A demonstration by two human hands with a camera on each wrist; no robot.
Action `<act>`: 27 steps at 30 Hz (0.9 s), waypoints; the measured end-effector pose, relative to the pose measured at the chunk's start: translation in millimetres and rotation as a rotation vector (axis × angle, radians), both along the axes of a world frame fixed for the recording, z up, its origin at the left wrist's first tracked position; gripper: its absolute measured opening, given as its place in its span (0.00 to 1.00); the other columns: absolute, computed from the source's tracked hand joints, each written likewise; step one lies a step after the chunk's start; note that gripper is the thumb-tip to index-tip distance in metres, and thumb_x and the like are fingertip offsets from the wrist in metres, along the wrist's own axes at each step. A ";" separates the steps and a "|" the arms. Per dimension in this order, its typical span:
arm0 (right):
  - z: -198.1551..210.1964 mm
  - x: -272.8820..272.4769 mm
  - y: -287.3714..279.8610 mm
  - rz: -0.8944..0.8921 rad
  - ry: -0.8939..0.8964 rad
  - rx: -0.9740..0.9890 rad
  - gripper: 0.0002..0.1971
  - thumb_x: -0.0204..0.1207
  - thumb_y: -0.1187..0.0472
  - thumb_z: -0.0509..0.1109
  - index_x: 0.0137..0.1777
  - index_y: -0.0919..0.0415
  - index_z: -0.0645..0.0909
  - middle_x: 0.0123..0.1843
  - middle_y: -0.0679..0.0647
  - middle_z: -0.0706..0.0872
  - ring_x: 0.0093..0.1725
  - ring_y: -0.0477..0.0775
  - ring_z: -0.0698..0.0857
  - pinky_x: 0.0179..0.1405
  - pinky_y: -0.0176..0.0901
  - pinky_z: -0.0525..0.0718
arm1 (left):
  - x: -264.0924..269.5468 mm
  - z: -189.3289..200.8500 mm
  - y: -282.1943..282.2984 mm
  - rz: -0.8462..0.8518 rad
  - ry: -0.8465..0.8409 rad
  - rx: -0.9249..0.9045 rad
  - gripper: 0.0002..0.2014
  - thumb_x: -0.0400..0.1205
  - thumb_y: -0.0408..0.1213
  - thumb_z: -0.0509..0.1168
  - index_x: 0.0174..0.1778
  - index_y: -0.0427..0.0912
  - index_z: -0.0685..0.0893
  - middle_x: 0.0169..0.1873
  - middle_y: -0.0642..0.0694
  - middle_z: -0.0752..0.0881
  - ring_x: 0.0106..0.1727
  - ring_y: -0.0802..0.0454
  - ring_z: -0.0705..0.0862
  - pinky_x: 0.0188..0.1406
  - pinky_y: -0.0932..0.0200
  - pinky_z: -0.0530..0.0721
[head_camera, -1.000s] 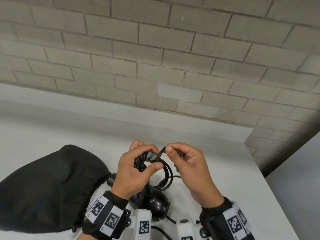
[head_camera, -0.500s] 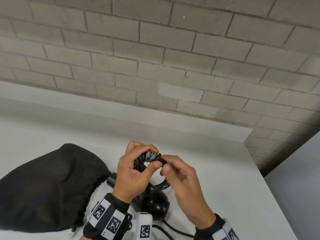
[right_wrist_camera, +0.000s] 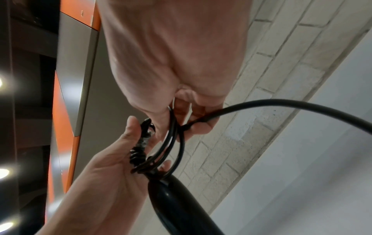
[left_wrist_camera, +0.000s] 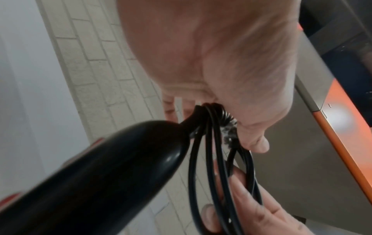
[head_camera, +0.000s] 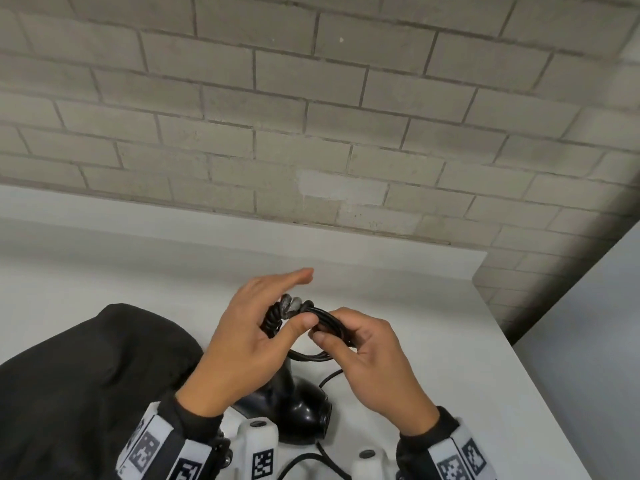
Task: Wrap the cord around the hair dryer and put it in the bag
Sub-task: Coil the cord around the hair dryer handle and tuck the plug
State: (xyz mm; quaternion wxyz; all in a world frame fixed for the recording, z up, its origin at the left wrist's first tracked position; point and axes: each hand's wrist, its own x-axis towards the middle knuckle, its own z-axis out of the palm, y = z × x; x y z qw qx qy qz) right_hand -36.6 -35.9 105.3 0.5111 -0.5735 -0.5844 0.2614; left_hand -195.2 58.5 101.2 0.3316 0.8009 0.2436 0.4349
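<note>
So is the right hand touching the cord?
Touching. The right wrist view shows the right hand with its fingers curled round the black cord loops, with no gap between them.

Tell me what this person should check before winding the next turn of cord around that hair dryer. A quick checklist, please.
1. Wound turns secured: ok. The thumb of the left hand pins the coiled cord at the handle end.
2. Loose loops under control: ok. The right hand pinches them together.
3. All cord taken up: not ok. A slack length trails on the table near the hair dryer.
4. Bag within reach: ok. The bag lies just to the left of the hair dryer.
5. Bag mouth open enough: cannot tell from these views.
</note>
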 end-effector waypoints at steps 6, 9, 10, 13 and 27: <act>6.3 -4.0 0.0 -0.033 0.034 -0.006 0.07 0.78 0.64 0.74 0.52 0.52 0.86 0.42 0.49 0.91 0.45 0.49 0.88 0.49 0.44 0.85 | 6.9 -4.3 -4.9 -0.044 -0.097 -0.107 0.11 0.81 0.54 0.65 0.55 0.58 0.85 0.50 0.54 0.89 0.56 0.48 0.87 0.57 0.51 0.84; 7.0 -7.2 1.1 -0.128 0.202 0.005 0.16 0.74 0.65 0.77 0.54 0.49 0.75 0.40 0.57 0.91 0.41 0.57 0.86 0.49 0.52 0.83 | 12.0 -7.6 -9.0 0.017 -0.185 -0.123 0.11 0.80 0.53 0.66 0.55 0.55 0.85 0.49 0.53 0.87 0.54 0.51 0.86 0.54 0.64 0.82; 7.4 -7.5 1.7 -0.149 0.230 0.013 0.18 0.73 0.65 0.78 0.52 0.49 0.72 0.39 0.58 0.91 0.38 0.56 0.84 0.47 0.51 0.81 | 13.6 -7.9 -10.4 0.034 -0.197 -0.119 0.11 0.80 0.53 0.66 0.55 0.56 0.85 0.49 0.55 0.86 0.55 0.51 0.86 0.54 0.67 0.81; 3.8 -10.3 1.3 -0.192 0.251 0.047 0.20 0.72 0.65 0.79 0.48 0.48 0.70 0.41 0.54 0.93 0.39 0.50 0.87 0.46 0.46 0.82 | 17.9 -9.0 -13.8 0.103 -0.201 -0.095 0.11 0.79 0.55 0.65 0.54 0.60 0.84 0.49 0.58 0.83 0.55 0.51 0.84 0.53 0.73 0.77; -31.5 -29.9 1.5 -0.597 -0.731 0.599 0.07 0.74 0.70 0.78 0.43 0.60 0.83 0.47 0.52 0.91 0.35 0.55 0.78 0.36 0.41 0.79 | 30.7 -11.2 -25.1 0.262 -0.262 -0.038 0.07 0.79 0.55 0.64 0.51 0.64 0.79 0.44 0.62 0.80 0.51 0.56 0.81 0.48 0.77 0.75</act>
